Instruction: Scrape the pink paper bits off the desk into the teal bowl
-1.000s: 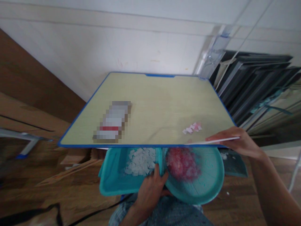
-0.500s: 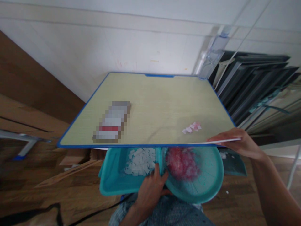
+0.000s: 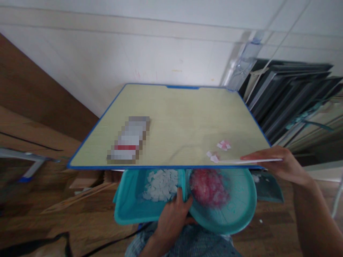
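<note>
My right hand (image 3: 281, 167) is closed on a thin white strip (image 3: 257, 161) lying low over the board's front right edge. Its tip reaches a few small white and pink pieces (image 3: 213, 157); another small cluster of them (image 3: 224, 144) lies just beyond. Below the board, my left hand (image 3: 174, 214) is closed at the place where a teal rectangular basin (image 3: 125, 214) and a round teal basket (image 3: 246, 217) meet, its fingers on their rims. White flat pieces (image 3: 160, 184) fill part of the basin. Pink and red pieces (image 3: 209, 189) are heaped in the basket.
A blue-edged, pale yellow board (image 3: 174, 125) stands as a table against the wall. A pixelated flat object (image 3: 130, 139) lies on its left. A clear plastic bottle (image 3: 242, 64) and dark stacked panels (image 3: 292, 92) are at the right; a metal leg (image 3: 34, 167) at the left.
The right hand has shifted slightly right with the strip. The small pieces, formerly in one row, now lie in two groups. My left hand keeps its place on the rims.
</note>
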`<state>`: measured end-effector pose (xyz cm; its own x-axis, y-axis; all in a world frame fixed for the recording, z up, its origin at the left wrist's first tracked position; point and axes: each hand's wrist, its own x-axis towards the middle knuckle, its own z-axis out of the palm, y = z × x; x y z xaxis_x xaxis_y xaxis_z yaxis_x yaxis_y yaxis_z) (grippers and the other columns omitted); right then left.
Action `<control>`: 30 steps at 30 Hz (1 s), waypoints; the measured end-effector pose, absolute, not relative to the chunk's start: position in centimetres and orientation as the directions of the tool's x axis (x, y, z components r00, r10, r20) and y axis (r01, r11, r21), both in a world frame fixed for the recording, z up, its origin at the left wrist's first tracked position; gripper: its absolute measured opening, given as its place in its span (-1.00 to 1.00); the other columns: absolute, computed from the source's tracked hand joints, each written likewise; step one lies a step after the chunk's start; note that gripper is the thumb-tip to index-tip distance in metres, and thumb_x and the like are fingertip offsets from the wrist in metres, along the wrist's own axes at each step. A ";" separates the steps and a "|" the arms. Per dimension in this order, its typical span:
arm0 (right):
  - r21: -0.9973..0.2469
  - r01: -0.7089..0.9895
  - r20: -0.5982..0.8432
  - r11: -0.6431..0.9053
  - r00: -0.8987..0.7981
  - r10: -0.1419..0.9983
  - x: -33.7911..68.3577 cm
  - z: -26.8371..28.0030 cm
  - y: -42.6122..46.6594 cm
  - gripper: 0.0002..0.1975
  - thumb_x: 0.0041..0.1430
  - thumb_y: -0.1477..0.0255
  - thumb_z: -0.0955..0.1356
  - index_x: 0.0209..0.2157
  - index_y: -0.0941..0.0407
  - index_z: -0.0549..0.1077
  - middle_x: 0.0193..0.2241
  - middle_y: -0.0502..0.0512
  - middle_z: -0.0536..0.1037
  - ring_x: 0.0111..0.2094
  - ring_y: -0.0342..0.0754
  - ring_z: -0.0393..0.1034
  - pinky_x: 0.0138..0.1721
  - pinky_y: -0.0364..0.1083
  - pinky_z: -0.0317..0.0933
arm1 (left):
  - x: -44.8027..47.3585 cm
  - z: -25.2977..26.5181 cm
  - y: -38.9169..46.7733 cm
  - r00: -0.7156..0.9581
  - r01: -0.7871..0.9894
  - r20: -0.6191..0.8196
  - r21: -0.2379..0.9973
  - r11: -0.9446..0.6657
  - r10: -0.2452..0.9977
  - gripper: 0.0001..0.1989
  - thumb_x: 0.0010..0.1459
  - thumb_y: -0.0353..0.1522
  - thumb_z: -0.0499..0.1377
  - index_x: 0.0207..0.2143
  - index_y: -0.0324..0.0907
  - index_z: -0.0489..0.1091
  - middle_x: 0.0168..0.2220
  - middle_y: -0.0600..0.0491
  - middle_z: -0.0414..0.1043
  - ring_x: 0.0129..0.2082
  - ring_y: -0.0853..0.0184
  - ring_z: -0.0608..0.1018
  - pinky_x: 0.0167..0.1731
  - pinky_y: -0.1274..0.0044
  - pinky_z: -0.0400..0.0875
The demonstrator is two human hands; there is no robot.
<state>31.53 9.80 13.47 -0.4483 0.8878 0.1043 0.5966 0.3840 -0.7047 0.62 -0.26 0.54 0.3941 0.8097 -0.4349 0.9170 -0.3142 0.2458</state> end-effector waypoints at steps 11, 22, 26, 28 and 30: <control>-0.665 0.627 0.176 0.406 -0.397 0.901 32.1 13.4 9.0 -0.77 0.05 0.49 0.32 -0.25 0.04 0.55 -0.29 0.09 0.59 -0.28 0.01 0.49 -0.25 -0.13 0.35 | 0.6 0.4 -0.3 0.403 0.914 -0.407 0.221 -0.340 0.820 -0.37 -0.08 -0.14 0.21 0.07 0.04 0.15 0.11 -0.25 0.02 -0.24 0.13 0.49 -0.32 0.35 0.42; -0.629 0.541 0.248 0.558 -0.541 0.804 28.4 15.4 10.5 -0.75 0.09 0.46 0.30 -0.19 -0.01 0.52 -0.27 0.06 0.58 -0.26 -0.01 0.49 -0.25 -0.11 0.38 | 0.6 0.4 -0.4 0.402 0.914 -0.387 0.220 -0.340 0.830 -0.38 -0.07 -0.12 0.20 0.07 0.05 0.15 0.12 -0.23 0.02 -0.25 0.14 0.50 -0.31 0.35 0.43; -0.604 0.557 0.199 0.570 -0.587 0.784 28.1 15.6 11.3 -0.74 0.10 0.51 0.28 -0.19 0.08 0.52 -0.27 0.10 0.58 -0.25 -0.04 0.49 -0.22 -0.15 0.36 | 0.6 0.3 -0.5 0.405 0.913 -0.384 0.222 -0.343 0.830 -0.37 -0.09 -0.12 0.21 0.07 0.05 0.15 0.10 -0.23 0.04 -0.25 0.14 0.50 -0.32 0.36 0.43; -0.600 0.556 0.189 0.575 -0.601 0.777 28.0 15.7 11.5 -0.74 0.10 0.52 0.27 -0.19 0.13 0.52 -0.27 0.12 0.58 -0.25 -0.06 0.49 -0.20 -0.16 0.35 | 0.6 0.3 -0.5 0.410 0.910 -0.375 0.224 -0.348 0.831 -0.36 -0.10 -0.12 0.21 0.07 0.04 0.16 0.10 -0.24 0.05 -0.25 0.13 0.50 -0.32 0.35 0.43; -0.599 0.566 0.176 0.566 -0.597 0.783 27.9 15.9 11.7 -0.75 0.11 0.51 0.27 -0.21 0.14 0.53 -0.27 0.12 0.58 -0.25 -0.06 0.49 -0.21 -0.17 0.35 | 0.6 0.3 -0.4 0.415 0.908 -0.371 0.226 -0.353 0.831 -0.37 -0.10 -0.11 0.21 0.06 0.02 0.17 0.10 -0.26 0.05 -0.25 0.12 0.50 -0.33 0.35 0.44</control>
